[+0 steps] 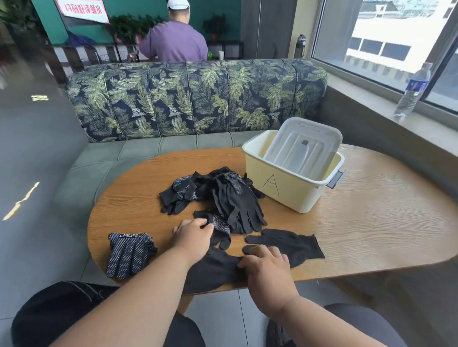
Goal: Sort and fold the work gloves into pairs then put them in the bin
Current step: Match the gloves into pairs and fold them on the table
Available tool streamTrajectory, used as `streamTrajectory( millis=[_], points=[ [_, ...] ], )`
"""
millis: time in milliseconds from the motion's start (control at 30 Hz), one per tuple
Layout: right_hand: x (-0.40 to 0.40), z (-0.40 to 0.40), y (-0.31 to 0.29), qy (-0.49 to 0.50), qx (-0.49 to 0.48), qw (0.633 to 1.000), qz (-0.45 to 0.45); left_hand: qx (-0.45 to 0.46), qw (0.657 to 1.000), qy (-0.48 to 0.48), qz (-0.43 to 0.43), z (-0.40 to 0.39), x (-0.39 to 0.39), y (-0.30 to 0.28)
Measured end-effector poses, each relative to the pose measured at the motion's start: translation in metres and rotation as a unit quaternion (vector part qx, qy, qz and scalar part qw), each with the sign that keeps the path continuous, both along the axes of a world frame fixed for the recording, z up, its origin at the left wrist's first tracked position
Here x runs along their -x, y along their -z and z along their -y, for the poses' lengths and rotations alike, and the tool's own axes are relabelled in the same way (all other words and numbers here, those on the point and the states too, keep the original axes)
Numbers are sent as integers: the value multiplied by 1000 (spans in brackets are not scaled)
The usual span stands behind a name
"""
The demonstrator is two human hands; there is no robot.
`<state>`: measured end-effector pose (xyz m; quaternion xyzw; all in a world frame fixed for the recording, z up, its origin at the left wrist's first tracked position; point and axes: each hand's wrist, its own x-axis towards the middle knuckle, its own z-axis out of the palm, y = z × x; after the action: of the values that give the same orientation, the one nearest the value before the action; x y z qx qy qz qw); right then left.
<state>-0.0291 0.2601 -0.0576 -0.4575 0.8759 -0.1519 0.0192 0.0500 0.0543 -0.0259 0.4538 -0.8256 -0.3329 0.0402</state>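
- Head view: left hand is reaching into the near edge of the glove pile, fingers bent over a dotted glove; whether it is pinching the cloth or only touching it, cannot tell.
- Right hand is pressing down with bent fingers where two plain black gloves meet: a flat glove lying to its right with the cuff pointing right, and a dark glove draping over the near rim of the surface. Looks like a press, not a closed grasp.
- Handling judgement: gloves are looking thin, knitted, very light and limp; they will be bunching and sliding on smooth wood. Dotted palms should be gripping better than the plain cloth. Taking hold at the cuff, or pinning the fingers flat while folding, seems best.
- Dotted pair is lying apart on the left, close to the rim, seemingly matched already.
- Pile is sitting mid-surface, touching or just beside the bin, marked "A".
- Bin is standing open with its lid leaning inside it, taking up much of the opening; likely needing to come out before pairs go in.
- Open wood is lying to the right of the flat glove and beyond the bin; near rim is tight, and the draped glove could be slipping off.
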Motion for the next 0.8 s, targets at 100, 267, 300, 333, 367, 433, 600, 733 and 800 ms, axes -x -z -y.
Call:
streamTrajectory(
  millis=[100, 267, 300, 333, 367, 433, 600, 733, 800],
  points=[
    [0, -1, 1, 3, 15, 1000, 7, 11, 1000, 1, -22, 3, 1, 12],
    [1, -1, -3, -6, -5, 1000, 23, 15, 996, -33, -76, 9, -4, 21],
    [1, -1, -4, -6, -4, 1000, 27, 14, 995, -47, -87, 10, -4, 20],
    [2, -1, -4, -6, -1, 1000, 27, 12, 993, -70, -97, 12, -4, 18],
    [2, -1, -4, -5, -2, 1000, 28, 12, 990, -97, -99, 14, -3, 15],
    [2, -1, -6, -6, -11, 999, 30, 30, 989, -130, -69, 18, 1, 11],
    [5, -1, -2, 8, 15, 999, 32, 83, 991, -97, 38, 20, 13, 16],
    [7, -1, 2, 5, 13, 999, 35, 40, 994, -106, 2, 17, 15, 13],
    [8, -2, 1, 6, 12, 999, 38, -14, 986, -142, -88, 12, 9, 3]
  ],
)
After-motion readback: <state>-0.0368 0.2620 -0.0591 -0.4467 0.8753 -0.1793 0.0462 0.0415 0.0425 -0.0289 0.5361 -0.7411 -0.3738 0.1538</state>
